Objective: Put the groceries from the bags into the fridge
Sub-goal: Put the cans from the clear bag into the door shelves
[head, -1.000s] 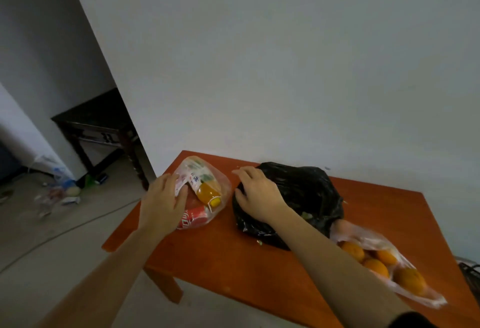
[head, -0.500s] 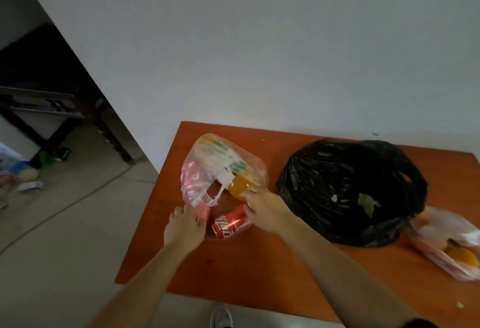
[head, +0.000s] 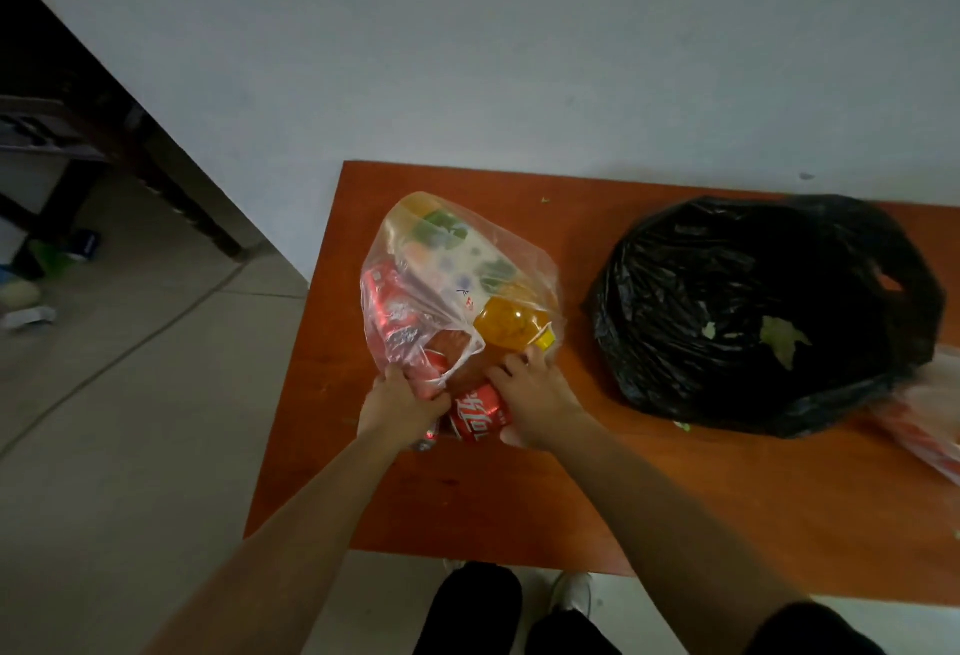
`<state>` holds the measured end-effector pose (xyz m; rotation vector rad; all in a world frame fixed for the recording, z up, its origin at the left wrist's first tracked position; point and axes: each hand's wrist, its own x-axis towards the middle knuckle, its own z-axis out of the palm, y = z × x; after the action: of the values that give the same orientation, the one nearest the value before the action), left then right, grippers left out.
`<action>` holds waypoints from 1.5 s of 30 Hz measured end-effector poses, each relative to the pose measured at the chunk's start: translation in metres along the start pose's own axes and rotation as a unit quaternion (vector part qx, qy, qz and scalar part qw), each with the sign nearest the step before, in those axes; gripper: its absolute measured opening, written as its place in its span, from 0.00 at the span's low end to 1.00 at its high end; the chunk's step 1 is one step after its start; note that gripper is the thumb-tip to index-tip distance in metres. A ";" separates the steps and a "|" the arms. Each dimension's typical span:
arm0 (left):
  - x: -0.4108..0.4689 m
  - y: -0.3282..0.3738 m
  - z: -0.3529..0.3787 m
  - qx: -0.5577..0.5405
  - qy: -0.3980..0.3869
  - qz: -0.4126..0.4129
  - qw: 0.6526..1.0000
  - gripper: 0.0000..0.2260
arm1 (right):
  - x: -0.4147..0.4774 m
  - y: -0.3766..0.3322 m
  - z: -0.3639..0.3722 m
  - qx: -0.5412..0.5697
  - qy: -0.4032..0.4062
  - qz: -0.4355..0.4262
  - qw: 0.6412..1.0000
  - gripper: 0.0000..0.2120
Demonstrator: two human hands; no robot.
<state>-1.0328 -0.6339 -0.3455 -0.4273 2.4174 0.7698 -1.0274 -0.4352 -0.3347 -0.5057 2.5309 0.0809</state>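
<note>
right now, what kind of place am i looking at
Likely a sparsely furnished room in a home: a bare white wall, a pale tiled floor, and an orange wooden table holding a clear plastic bag of drinks and a black plastic bag.

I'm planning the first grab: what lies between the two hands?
In the head view, a red cola can lies between the left hand and right hand, at the mouth of the clear plastic bag both grip.
</note>
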 end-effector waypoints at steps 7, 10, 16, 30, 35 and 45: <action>-0.009 0.007 -0.006 0.022 0.041 0.031 0.998 0.45 | -0.008 0.013 -0.010 0.130 0.013 0.011 0.991 0.37; -0.026 0.013 -0.008 0.068 0.094 0.044 0.992 0.48 | -0.017 0.024 -0.017 0.181 0.042 0.018 0.982 0.35; -0.059 0.045 -0.021 -0.019 0.135 0.016 0.990 0.47 | -0.052 0.054 -0.046 0.295 0.144 0.050 0.943 0.40; -0.157 0.228 -0.004 0.049 0.237 0.305 0.921 0.34 | -0.217 0.184 -0.062 0.400 0.460 0.231 0.759 0.38; -0.196 0.307 0.002 -0.048 0.168 0.444 0.879 0.36 | -0.295 0.223 -0.062 0.349 0.530 0.306 0.710 0.35; -0.289 0.372 0.082 -0.100 -0.042 0.665 0.739 0.34 | -0.470 0.166 -0.008 0.247 0.612 0.532 0.531 0.38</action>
<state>-0.9367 -0.2565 -0.0687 1.4294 2.2462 1.5198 -0.7275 -0.1240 -0.0860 1.9494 3.3583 -0.8001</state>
